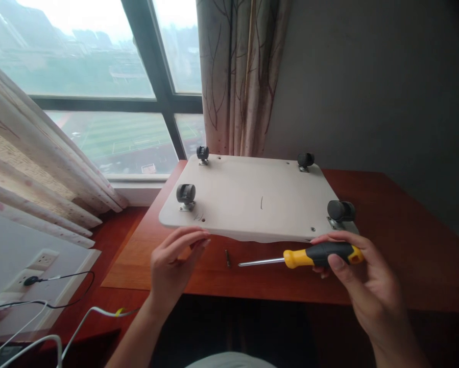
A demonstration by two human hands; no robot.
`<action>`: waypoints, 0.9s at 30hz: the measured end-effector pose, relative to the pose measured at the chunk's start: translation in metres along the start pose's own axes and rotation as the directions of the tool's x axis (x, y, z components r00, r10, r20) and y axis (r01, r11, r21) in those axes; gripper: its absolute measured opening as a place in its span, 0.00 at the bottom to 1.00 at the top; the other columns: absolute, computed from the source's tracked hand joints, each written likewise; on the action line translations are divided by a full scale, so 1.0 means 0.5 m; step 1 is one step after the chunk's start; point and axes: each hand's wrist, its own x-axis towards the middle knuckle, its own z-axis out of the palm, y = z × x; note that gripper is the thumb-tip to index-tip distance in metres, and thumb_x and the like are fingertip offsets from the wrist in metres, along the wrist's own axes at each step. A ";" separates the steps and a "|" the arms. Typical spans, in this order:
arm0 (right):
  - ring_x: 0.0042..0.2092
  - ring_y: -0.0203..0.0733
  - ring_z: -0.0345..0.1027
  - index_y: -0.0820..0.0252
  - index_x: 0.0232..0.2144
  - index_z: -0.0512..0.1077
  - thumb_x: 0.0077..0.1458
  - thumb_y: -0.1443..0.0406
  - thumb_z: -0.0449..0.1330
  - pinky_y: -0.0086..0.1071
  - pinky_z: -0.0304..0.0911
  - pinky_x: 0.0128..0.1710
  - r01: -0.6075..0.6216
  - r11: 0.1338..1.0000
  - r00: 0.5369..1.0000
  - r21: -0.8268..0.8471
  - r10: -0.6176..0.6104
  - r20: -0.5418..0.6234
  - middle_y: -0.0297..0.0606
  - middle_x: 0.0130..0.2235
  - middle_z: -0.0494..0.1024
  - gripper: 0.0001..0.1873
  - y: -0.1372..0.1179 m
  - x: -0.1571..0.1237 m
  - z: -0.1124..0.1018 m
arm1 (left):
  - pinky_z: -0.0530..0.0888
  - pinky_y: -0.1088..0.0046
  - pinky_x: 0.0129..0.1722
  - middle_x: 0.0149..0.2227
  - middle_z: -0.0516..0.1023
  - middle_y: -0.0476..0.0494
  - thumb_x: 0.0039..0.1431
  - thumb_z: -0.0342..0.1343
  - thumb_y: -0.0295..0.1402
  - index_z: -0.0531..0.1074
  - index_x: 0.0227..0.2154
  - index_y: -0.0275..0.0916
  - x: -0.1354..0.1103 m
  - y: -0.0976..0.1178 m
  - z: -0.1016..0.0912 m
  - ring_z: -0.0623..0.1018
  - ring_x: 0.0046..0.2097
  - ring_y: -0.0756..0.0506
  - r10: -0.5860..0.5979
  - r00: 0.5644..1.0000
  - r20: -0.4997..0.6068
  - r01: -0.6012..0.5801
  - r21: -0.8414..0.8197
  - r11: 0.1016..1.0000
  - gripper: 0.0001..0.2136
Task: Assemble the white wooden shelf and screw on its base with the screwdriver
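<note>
A white board (248,189) with rounded corners lies flat, its black caster wheels (186,194) pointing up near the corners. My right hand (367,286) grips the yellow and black handle of a screwdriver (309,256); its metal shaft points left, in front of the board. At the board's front left edge, my left hand (175,263) has thumb and fingertips drawn together; whatever is between them is too small to make out. A small dark metal screw or bolt (228,258) lies on the wood between the left hand and the screwdriver tip.
The board rests on a reddish-brown wooden table (137,266). Behind are a window (99,133) and patterned curtains (240,76); a grey wall stands at right. Cables (76,327) run from wall sockets (43,259) at lower left.
</note>
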 end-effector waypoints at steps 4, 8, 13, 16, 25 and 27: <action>0.38 0.40 0.76 0.53 0.49 0.73 0.61 0.58 0.64 0.29 0.76 0.34 -0.002 1.000 1.000 -0.018 0.002 0.019 0.42 0.46 0.79 0.14 0.002 -0.003 0.003 | 0.80 0.74 0.39 0.40 0.81 0.45 0.59 0.64 0.25 0.81 0.40 0.41 0.059 -0.003 -0.022 0.81 0.39 0.48 -0.040 0.994 -0.099 0.041 0.014 0.999 0.08; 0.35 0.39 0.76 0.55 0.49 0.72 0.63 0.58 0.63 0.28 0.76 0.32 0.034 0.998 0.999 -0.052 -0.032 0.037 0.43 0.46 0.79 0.14 0.004 -0.005 0.005 | 0.78 0.79 0.31 0.38 0.82 0.45 0.61 0.63 0.28 0.80 0.37 0.39 0.090 -0.007 -0.018 0.80 0.35 0.50 -0.021 0.999 -0.041 0.027 0.136 0.990 0.03; 0.35 0.40 0.77 0.55 0.49 0.72 0.63 0.58 0.62 0.28 0.76 0.33 0.054 0.996 0.998 -0.068 -0.052 0.038 0.44 0.46 0.80 0.14 0.003 -0.006 0.005 | 0.77 0.83 0.26 0.36 0.81 0.46 0.63 0.60 0.31 0.80 0.36 0.38 0.091 -0.017 -0.008 0.78 0.30 0.52 -0.048 0.998 0.050 0.036 0.203 0.978 0.04; 0.35 0.39 0.76 0.54 0.49 0.72 0.63 0.58 0.62 0.29 0.76 0.33 0.043 0.997 0.998 -0.065 -0.041 0.039 0.43 0.45 0.80 0.14 0.002 -0.008 0.009 | 0.79 0.80 0.31 0.38 0.81 0.46 0.64 0.59 0.32 0.80 0.38 0.38 0.089 -0.023 -0.006 0.78 0.30 0.53 -0.024 0.997 0.077 0.005 0.242 0.970 0.06; 0.37 0.40 0.77 0.51 0.52 0.72 0.62 0.57 0.63 0.30 0.76 0.37 0.168 0.971 0.977 -0.172 -0.141 0.161 0.39 0.43 0.81 0.17 -0.004 -0.010 0.053 | 0.78 0.74 0.35 0.42 0.81 0.43 0.64 0.62 0.34 0.75 0.47 0.41 0.059 0.073 0.013 0.79 0.36 0.48 0.120 0.972 0.199 -0.156 0.177 0.972 0.11; 0.38 0.41 0.78 0.49 0.51 0.74 0.59 0.56 0.66 0.30 0.76 0.40 0.296 0.922 0.944 -0.251 -0.243 0.222 0.37 0.42 0.82 0.18 -0.006 -0.008 0.076 | 0.79 0.71 0.39 0.42 0.82 0.43 0.62 0.65 0.38 0.73 0.51 0.41 0.043 0.106 0.028 0.80 0.40 0.46 0.194 0.923 0.332 -0.240 0.105 0.965 0.16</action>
